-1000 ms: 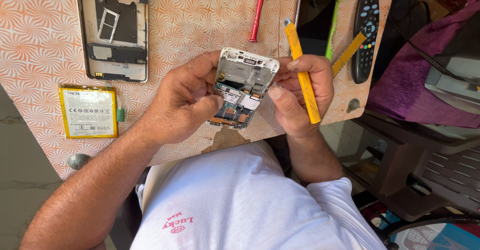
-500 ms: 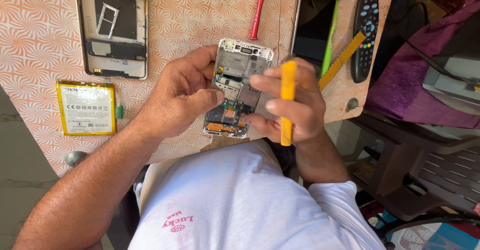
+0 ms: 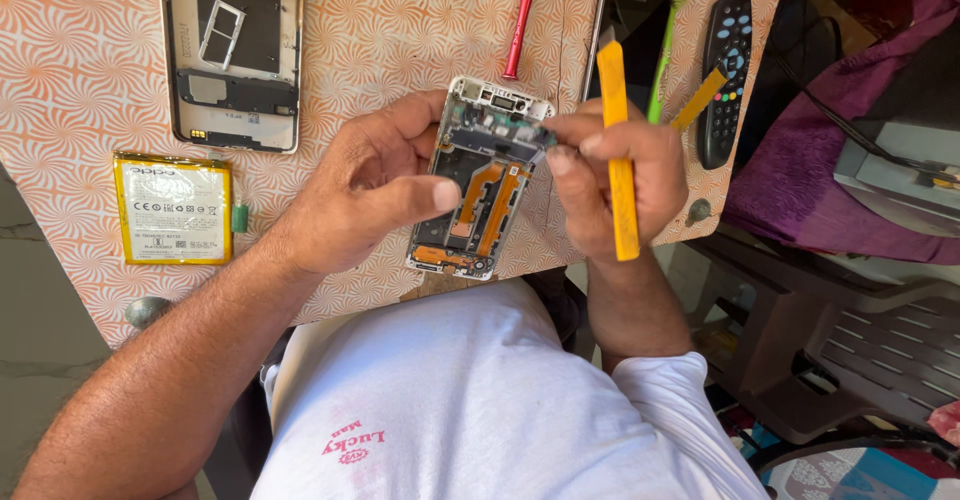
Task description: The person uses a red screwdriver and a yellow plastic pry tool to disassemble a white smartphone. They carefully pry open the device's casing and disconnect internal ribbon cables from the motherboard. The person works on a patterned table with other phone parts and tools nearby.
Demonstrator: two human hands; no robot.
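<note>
My left hand (image 3: 365, 185) grips the left side of an opened phone body (image 3: 480, 185), its circuit board and orange flex cables facing up, held just above the near edge of the table. My right hand (image 3: 610, 175) holds a yellow plastic pry tool (image 3: 620, 175) upright in its palm, while its thumb and forefinger pinch the upper right part of the phone's board.
On the orange patterned table (image 3: 90, 90) lie a phone back frame (image 3: 232, 55), a yellow battery (image 3: 172, 208), a red screwdriver (image 3: 520, 20), a dark phone (image 3: 632, 35), a green tool (image 3: 665, 45), a second yellow pry tool (image 3: 700, 97) and a remote (image 3: 725, 75). Plastic chairs (image 3: 850, 350) stand right.
The phone body has turned more upright and been rotated in my hands. My right hand swung the yellow pry tool from slanted to upright and moved its fingertips onto the upper board.
</note>
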